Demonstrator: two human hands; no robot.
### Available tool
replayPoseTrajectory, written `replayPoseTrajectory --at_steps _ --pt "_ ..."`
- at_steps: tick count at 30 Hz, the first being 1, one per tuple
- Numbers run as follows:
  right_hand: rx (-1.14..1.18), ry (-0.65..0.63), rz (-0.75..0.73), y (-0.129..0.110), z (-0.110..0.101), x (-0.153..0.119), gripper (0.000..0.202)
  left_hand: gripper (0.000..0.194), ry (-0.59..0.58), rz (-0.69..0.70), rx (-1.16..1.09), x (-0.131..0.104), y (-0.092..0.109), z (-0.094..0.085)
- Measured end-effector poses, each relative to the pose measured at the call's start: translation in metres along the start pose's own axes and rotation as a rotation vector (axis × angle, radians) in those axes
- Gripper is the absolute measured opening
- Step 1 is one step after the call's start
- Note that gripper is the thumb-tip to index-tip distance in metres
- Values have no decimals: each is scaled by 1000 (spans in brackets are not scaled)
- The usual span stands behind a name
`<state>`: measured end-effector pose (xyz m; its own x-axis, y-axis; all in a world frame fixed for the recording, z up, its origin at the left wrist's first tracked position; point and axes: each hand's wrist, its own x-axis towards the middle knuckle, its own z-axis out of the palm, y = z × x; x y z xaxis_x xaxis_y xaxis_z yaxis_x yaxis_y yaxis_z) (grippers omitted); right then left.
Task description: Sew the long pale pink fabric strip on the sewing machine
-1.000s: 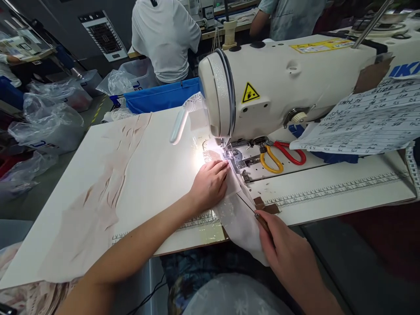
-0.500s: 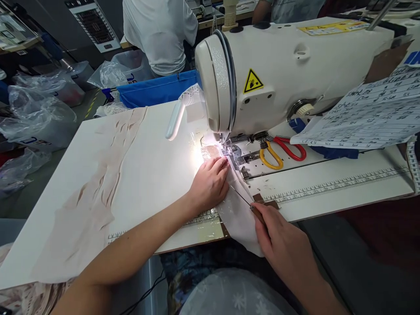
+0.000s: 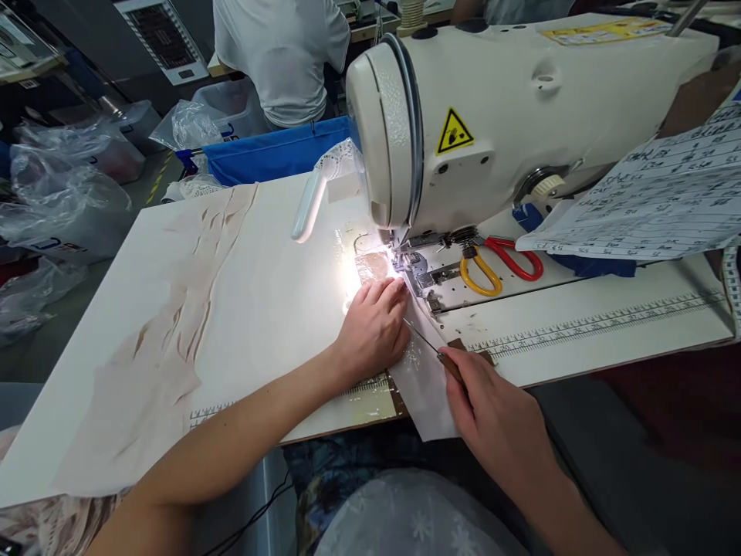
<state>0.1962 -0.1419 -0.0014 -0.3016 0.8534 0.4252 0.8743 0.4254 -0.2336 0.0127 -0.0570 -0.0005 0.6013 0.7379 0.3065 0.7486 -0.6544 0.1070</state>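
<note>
Pink fabric (image 3: pixel 174 324), thin, creased, flat on the counter (image 3: pixel 260 324). Left hand (image 3: pixel 373 328), fingers bent together, pressing down a white cloth (image 3: pixel 425 386) just before the needle area of the sewing machine (image 3: pixel 492 131). Right hand (image 3: pixel 492 405), closed round the wooden handle of an awl (image 3: pixel 443 357), tip at the cloth. Scissors (image 3: pixel 501 266), yellow and red handles, beyond.
</note>
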Motion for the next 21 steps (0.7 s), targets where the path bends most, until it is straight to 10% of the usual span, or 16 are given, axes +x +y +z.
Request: replayPoseTrajectory --at_steps 21 --pt "-20 52 -41 -7 6 24 23 38 -15 -95 141 5 -4 -4"
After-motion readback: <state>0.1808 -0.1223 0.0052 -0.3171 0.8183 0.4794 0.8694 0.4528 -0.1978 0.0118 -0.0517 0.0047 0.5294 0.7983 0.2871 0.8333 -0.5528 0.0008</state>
